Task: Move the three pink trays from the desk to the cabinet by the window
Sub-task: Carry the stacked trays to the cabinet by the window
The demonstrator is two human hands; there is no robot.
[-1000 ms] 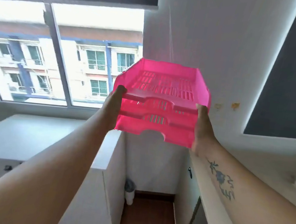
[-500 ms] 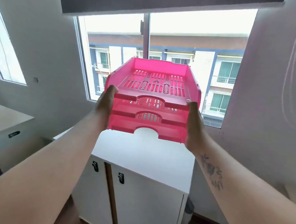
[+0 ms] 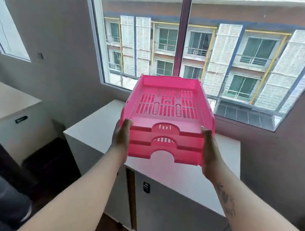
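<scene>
Three pink slotted trays are stacked one inside another and held in the air, level, above the white cabinet under the window. My left hand presses the stack's left side and my right hand presses its right side. The stack's underside hangs a little above the cabinet top, near its front half; I cannot tell the exact gap.
The cabinet has two front doors with a black handle. A beige desk with a white scrap on it stands to the left. The big window is straight behind the cabinet, and a grey wall closes the right side.
The view has swung left and down onto the cabinet. The tray stack, held the same way in both hands, has come lower and closer over the cabinet top.
</scene>
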